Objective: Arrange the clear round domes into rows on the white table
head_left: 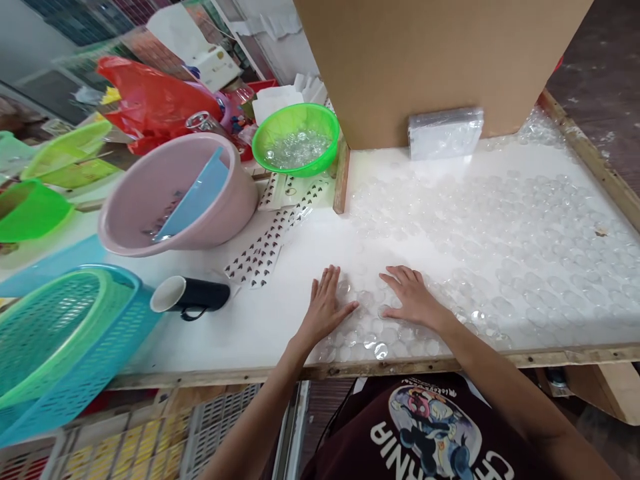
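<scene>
1. While I watch through the head camera, the left hand [325, 307] is palm-down over the white surface [250, 333], thumb out, other fingers nearly together.
2. Right hand [413, 297] palm-down opposite, fingers loosely spread, thumb pointing at the left hand.
3. Clear discs [365, 299] between the hands and around them; I see more across the surface's right side.
4. Left: dark mug [207, 293], printed sheets [257, 253], pink basin [243, 197].
5. Far side: green bowl [320, 163] with clear pieces, plastic-wrapped stack [445, 137] against cardboard [440, 60].

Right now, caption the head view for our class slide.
Left hand and right hand spread open among clear discs on a white table.
</scene>
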`<control>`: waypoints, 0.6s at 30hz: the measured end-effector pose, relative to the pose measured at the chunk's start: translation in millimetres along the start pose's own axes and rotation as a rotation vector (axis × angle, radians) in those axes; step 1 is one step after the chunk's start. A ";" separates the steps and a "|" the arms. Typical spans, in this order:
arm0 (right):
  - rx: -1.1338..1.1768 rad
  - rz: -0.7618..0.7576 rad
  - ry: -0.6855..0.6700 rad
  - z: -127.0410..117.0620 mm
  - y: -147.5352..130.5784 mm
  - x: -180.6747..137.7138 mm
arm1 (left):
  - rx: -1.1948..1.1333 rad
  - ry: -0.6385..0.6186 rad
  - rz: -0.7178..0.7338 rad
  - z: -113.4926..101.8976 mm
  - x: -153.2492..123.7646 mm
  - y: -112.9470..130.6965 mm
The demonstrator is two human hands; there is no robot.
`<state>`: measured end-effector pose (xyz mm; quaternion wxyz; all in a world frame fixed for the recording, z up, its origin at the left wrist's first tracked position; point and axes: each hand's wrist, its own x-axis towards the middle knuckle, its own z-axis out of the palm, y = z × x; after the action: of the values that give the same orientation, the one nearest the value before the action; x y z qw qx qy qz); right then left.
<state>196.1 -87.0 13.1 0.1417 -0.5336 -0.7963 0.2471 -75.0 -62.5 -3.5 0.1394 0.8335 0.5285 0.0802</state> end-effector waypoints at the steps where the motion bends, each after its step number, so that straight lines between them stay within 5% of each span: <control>1: 0.001 -0.003 0.018 0.4 -1.2 1.3 | -0.028 0.016 0.022 0.6 8.4 5.8; 5: 0.049 0.047 0.084 -7.5 1.6 5.3 | -0.120 0.070 0.086 -1.6 24.8 19.9; 12: 0.199 0.099 0.117 -14.9 17.1 6.7 | -0.227 0.163 0.007 -8.0 14.3 24.2; 18: 0.232 0.078 0.169 -12.7 19.7 8.6 | -0.185 0.228 0.151 -9.3 43.7 36.2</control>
<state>214.3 -69.9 12.6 0.2591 -0.5631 -0.7264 0.2969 -27.8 -36.3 16.2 0.1484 0.8399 0.4671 0.2330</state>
